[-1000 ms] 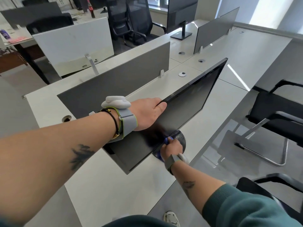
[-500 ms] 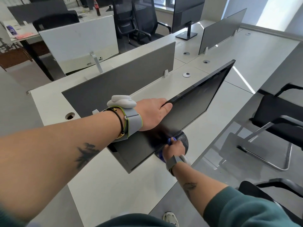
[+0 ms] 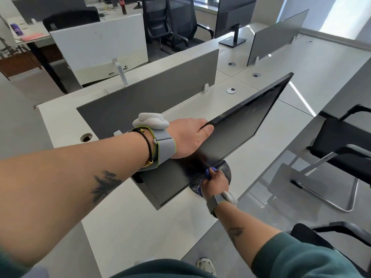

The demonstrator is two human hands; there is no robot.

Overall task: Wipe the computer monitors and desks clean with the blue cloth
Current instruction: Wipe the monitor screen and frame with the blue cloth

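A black monitor (image 3: 241,135) stands on the white desk (image 3: 130,223), seen from above its top edge. My left hand (image 3: 190,137) grips that top edge, thumb on the screen side and fingers behind. Below the screen's lower edge, my right hand (image 3: 215,182) holds the blue cloth (image 3: 208,172) bunched against the monitor's round dark base (image 3: 225,167). Most of the cloth is hidden under the hand and the screen.
A grey divider panel (image 3: 152,93) runs behind the monitor. A second monitor (image 3: 232,15) and another divider (image 3: 277,35) stand farther back. Black chairs (image 3: 341,141) sit to the right of the desk, and more chairs and desks lie beyond.
My right hand with the cloth has shifted slightly right on the base. The left hand keeps its grip on the monitor's top edge. The view moved a little.
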